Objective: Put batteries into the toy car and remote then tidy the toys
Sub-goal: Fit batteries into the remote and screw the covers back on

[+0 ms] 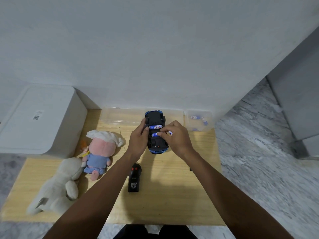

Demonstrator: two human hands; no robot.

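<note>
- At the left edge of the frame, a white lidded storage bin (39,118) stood against the wall, touching the low wooden table (172,204).
- In the lower left, a cream plush rabbit (57,185) lay on the table with a pink-faced doll in blue (99,154) just beside it; both looked soft and light, easy to scoop up by the body when tidying came.
- A clear shallow tray (120,115) sat along the table's far edge, behind the doll.
- Left of centre, the left hand (138,140) gripped the side of the toy car (156,131), which lay upside down at mid-frame with its battery bay exposed. The car seemed a rigid, light plastic shell, best steadied by its flanks as it was.
- One blue AA battery (155,126) already lay in the bay.
- Below the car, the black remote (134,178) lay untouched on the table between the forearms, not in the way.
- The right hand (176,137) pinched a second battery (155,134) and pressed it toward the bay; another white-tipped battery (170,133) appeared tucked in its fingers. Batteries are smooth, small cylinders, likely to roll or slip, so holding them near the ends seemed wise.
- At the right, a small clear container (199,123) held spare batteries (195,117), near the car and within easy reach.
</note>
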